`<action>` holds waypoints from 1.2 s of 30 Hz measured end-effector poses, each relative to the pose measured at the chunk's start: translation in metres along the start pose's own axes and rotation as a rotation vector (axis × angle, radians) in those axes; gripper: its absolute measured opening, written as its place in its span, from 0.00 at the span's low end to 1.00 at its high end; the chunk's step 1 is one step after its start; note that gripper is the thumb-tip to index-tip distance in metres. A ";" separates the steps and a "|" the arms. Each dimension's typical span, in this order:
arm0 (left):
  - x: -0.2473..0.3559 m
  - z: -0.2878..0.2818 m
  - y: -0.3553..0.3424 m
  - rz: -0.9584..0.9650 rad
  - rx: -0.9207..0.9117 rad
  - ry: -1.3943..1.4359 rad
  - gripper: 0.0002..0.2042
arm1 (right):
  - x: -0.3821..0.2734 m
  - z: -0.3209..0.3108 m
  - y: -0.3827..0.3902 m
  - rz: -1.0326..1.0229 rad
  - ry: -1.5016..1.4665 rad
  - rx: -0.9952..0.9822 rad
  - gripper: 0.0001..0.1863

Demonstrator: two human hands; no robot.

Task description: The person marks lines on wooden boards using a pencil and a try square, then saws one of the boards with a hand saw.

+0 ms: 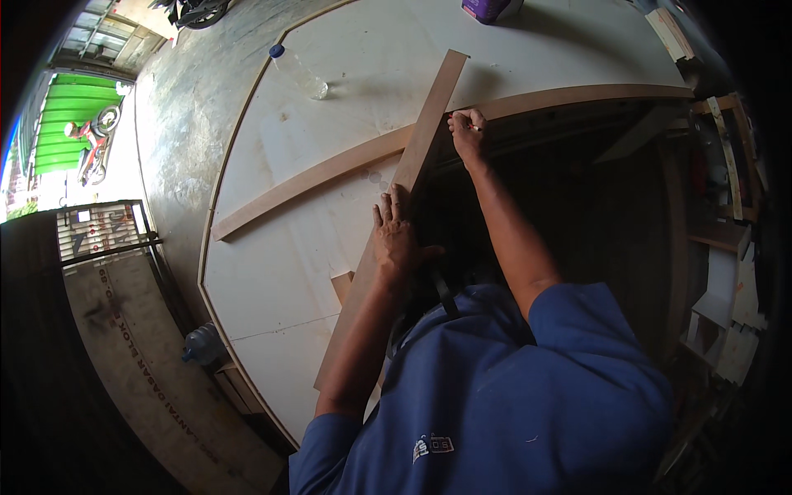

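Observation:
A long wooden strip (433, 107) lies diagonally over a second long strip (305, 176) on a white worktop (260, 280). My left hand (396, 235) rests on the diagonal strip, fingers stretched along it and thumb out over its right edge. My right hand (467, 132) is closed round a thin pale pencil-like stick (477, 128), against the far strip just right of where the two cross. A short wood block (341, 286) sticks out from under the diagonal strip, beside my left forearm.
A water bottle (299, 74) and purple container (487, 10) are on the worktop. A large jug (200, 344) and printed board (132, 346) are at left, wooden pieces and shelving (714, 280) at right. Motorbikes (95, 148) stand beyond, by a green shutter (58, 111).

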State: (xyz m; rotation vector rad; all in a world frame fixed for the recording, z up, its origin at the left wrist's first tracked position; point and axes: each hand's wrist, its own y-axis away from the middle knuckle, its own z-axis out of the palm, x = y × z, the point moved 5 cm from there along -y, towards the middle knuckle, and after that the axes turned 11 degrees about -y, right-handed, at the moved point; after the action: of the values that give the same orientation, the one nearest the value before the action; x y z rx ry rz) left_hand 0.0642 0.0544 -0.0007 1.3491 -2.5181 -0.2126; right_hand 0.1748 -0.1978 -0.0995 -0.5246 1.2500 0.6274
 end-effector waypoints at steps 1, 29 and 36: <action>0.000 0.000 0.000 -0.003 -0.025 -0.009 0.53 | -0.001 0.003 0.000 -0.062 -0.023 -0.042 0.07; 0.001 -0.003 0.011 -0.170 -0.084 -0.019 0.55 | -0.137 0.019 0.078 0.333 0.266 -0.703 0.11; -0.011 0.008 0.104 -0.718 0.219 0.299 0.53 | -0.123 0.158 0.164 0.626 0.185 -1.469 0.10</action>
State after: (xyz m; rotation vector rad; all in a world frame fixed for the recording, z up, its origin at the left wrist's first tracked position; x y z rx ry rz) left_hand -0.0150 0.1211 0.0161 2.1454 -1.7690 0.1269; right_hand 0.1483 0.0093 0.0540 -1.4140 0.9230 2.0909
